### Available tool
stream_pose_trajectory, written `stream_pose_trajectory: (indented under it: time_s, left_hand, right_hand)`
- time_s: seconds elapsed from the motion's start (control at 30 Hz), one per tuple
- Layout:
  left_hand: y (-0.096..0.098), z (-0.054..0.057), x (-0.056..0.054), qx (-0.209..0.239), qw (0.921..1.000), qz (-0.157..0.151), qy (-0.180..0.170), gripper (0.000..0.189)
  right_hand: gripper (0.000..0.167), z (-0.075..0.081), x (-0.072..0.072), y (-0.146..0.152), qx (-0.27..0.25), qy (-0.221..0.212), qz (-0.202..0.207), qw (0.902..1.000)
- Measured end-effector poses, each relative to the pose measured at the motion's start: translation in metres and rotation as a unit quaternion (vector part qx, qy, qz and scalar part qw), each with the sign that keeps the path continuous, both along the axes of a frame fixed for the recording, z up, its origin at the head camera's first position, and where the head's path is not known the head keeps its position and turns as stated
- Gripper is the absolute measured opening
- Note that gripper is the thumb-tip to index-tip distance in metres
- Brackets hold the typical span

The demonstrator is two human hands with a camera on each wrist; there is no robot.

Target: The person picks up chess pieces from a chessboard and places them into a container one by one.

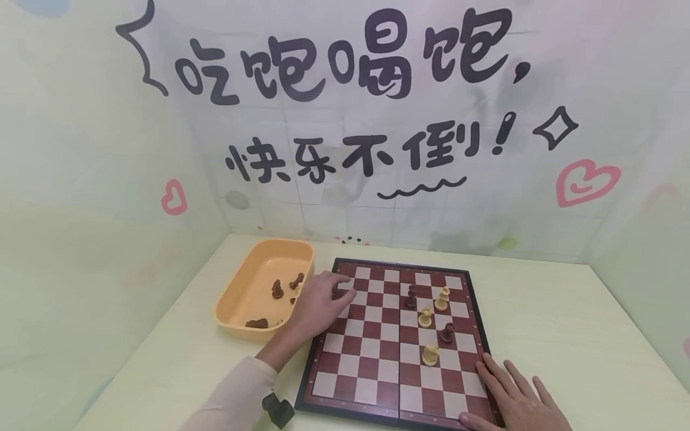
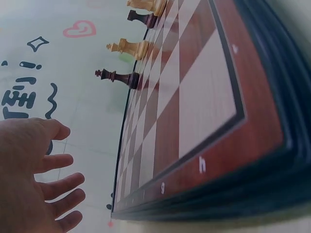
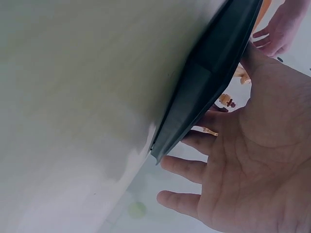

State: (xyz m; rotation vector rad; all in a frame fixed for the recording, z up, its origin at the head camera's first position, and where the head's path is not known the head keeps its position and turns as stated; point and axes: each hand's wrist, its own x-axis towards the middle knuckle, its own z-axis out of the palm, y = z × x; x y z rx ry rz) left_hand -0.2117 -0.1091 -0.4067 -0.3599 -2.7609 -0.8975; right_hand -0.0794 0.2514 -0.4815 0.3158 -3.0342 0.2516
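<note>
A red-and-white chessboard [image 1: 372,347] with a dark rim lies on the table. My left hand [image 1: 322,301] is over its far left edge, fingers apart; the left wrist view shows nothing between them. My right hand [image 1: 520,392] rests at the near right edge, fingers spread. On the board's right half stand a dark king [image 2: 116,76], a light king [image 2: 129,47], a light chess piece [image 1: 425,318] whose kind is unclear, another dark chess piece [image 1: 447,333] and a light knight [image 1: 430,355]. Part of the board's left edge is hidden by my left hand.
An orange tray [image 1: 232,326] stands left of the board, close to my left forearm. Inside lie several chess pieces, among them a dark one [image 1: 277,290]. Printed wall sheeting [image 1: 345,209] rises behind the table [image 1: 555,317] and at both sides.
</note>
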Motion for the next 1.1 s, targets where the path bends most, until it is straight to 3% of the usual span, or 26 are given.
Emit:
stream_pose_trajectory:
  time_s: [0.33,0.77,1.1]
  left_hand:
    - [0.012,-0.002,0.000,-0.019,0.9994,-0.002,-0.028,0.041]
    - [0.021,-0.009,-0.002,-0.013,0.9994,-0.031,-0.011,0.035]
    - [0.034,-0.014,0.000,-0.064,0.9972,-0.036,-0.015,0.039]
  right_hand:
    - [0.103,0.001,0.000,-0.001,-0.002,-0.006,0.000,1.0000]
    - [0.103,0.000,-0.001,0.000,-0.002,-0.009,0.002,1.0000]
    - [0.103,0.000,0.000,0.000,-0.005,-0.011,0.001,0.9999]
